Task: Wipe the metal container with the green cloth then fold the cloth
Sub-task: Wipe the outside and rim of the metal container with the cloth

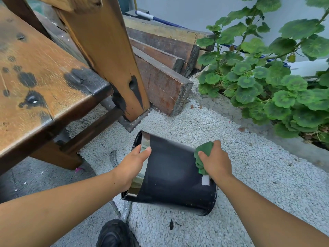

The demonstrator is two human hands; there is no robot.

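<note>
Fingers (146, 151) of the left hand (131, 166) clamp the rim of the tipped black metal container (170, 175); the right hand (215, 161) pinches bunched green cloth (204, 148) against its base end.

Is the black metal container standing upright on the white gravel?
No, the black metal container is tipped sideways, its shiny rim gripped by the left hand.

1. The left hand (132, 166) grips the rim of the metal container (170, 177), thumb over the shiny band and fingers hidden behind it. Its bare forearm reaches in from the lower left.
2. The right hand (216, 162), fingers curled, presses the bunched green cloth (204, 148) against the container's side. Its bare forearm reaches in from the lower right.
</note>
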